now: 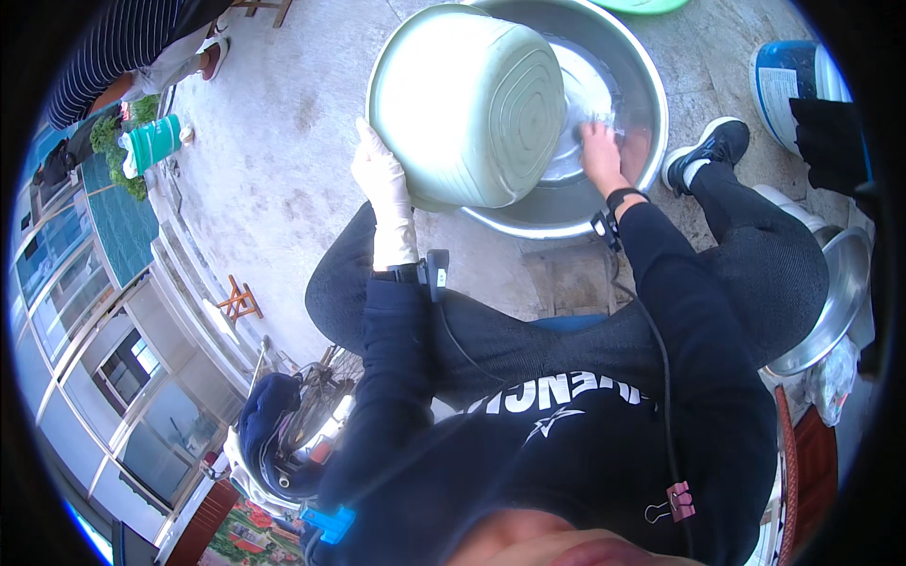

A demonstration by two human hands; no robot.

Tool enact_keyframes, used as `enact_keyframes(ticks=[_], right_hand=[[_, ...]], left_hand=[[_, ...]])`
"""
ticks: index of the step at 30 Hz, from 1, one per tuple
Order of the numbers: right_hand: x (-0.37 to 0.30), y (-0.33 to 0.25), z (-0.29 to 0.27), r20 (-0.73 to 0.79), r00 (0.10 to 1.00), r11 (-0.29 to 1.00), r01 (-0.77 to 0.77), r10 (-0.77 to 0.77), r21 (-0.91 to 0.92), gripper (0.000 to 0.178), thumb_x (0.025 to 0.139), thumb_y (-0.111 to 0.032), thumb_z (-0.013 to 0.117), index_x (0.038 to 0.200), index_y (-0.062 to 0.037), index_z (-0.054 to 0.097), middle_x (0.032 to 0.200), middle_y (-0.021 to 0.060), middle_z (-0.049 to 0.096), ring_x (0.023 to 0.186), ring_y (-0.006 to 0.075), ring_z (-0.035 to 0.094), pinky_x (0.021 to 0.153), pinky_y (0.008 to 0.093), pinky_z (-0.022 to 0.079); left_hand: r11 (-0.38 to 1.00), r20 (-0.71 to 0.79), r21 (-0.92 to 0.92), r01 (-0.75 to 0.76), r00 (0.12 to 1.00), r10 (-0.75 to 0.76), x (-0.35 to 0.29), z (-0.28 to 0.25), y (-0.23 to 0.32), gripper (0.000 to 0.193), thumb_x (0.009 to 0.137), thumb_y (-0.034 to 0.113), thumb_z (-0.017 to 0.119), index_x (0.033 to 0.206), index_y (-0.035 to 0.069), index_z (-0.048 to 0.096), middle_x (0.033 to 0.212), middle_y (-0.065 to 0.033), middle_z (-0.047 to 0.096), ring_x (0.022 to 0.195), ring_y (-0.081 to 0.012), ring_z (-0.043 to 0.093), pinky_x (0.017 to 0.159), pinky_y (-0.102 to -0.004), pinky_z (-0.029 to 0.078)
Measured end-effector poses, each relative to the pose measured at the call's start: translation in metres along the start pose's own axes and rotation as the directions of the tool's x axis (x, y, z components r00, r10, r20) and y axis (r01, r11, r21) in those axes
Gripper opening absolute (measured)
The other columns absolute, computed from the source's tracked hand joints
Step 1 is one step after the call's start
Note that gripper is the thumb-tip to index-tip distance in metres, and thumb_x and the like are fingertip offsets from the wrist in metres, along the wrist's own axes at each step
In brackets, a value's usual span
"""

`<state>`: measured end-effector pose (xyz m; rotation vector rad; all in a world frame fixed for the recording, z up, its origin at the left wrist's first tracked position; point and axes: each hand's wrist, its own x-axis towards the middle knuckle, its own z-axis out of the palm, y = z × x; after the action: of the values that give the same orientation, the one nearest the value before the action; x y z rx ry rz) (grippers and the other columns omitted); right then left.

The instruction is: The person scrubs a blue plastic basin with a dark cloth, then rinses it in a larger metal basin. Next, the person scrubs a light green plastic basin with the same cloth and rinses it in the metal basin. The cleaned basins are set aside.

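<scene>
Grey concrete ground (pixel 255 160) spreads across the upper half of the frame. At upper centre, 1 pale green round plastic tub (pixel 462 104) tips sideways over a wide silver metal basin (pixel 649 90). The white-gloved left hand (pixel 380 174) closes on the tub's rim; the bare right hand (pixel 601 156) reaches into the basin, its grip unclear. The tub looks light, fairly stiff and probably slippery if wet; 2 hands on the rim seem surest.

A dark sweatshirt (pixel 557 472) is marked with white lettering (pixel 604 391); the left hand (pixel 379 170) is covered by a white glove (pixel 393 241). Black cables (pixel 665 377) are led from black wrist straps (pixel 623 199). A blue clip (pixel 327 524) and a pink binder clip (pixel 679 502) are fastened near. Dark trousers (pixel 764 274) are worn.
</scene>
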<state>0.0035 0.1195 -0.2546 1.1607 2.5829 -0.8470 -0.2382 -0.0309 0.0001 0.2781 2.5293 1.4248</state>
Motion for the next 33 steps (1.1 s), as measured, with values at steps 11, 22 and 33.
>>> enact_keyframes(ticks=[11, 22, 33], right_hand=[[-0.002, -0.099, -0.105, -0.573, 0.755, 0.504, 0.377, 0.318, 0.777, 0.032, 0.078, -0.006, 0.06, 0.11, -0.0053, 0.066, 0.108, 0.0131, 0.064, 0.1, 0.0257, 0.062, 0.091, 0.0357, 0.049], [0.041, -0.174, -0.186, -0.715, 0.699, 0.662, 0.543, -0.014, 0.517, 0.026, 0.089, -0.009, 0.056, 0.112, -0.0116, 0.068, 0.123, 0.0139, 0.059, 0.121, 0.0322, 0.054, 0.104, 0.0403, 0.042], [0.005, -0.19, -0.166, -0.77, 0.593, 0.586, 0.719, -0.236, 0.374, 0.022, 0.089, -0.006, 0.053, 0.103, -0.0111, 0.069, 0.119, 0.0109, 0.061, 0.118, 0.0312, 0.055, 0.101, 0.0407, 0.047]], left_hand=[[0.993, -0.036, -0.061, 0.1, 0.994, -0.103, 0.016, 0.006, 0.001, 0.056, 0.105, 0.043, 0.043, 0.082, -0.003, 0.065, 0.07, -0.0059, 0.06, 0.066, -0.0127, 0.05, 0.062, -0.0314, 0.044], [0.989, 0.065, 0.136, -0.066, 0.996, 0.058, -0.006, 0.009, 0.002, 0.057, 0.105, 0.045, 0.042, 0.097, -0.005, 0.068, 0.08, -0.0092, 0.067, 0.073, -0.0154, 0.058, 0.069, -0.0321, 0.048], [0.995, 0.055, 0.099, -0.01, 0.998, 0.005, -0.002, 0.008, -0.002, 0.055, 0.105, 0.044, 0.043, 0.097, -0.004, 0.068, 0.08, -0.0079, 0.067, 0.073, -0.0142, 0.058, 0.068, -0.0318, 0.048]])
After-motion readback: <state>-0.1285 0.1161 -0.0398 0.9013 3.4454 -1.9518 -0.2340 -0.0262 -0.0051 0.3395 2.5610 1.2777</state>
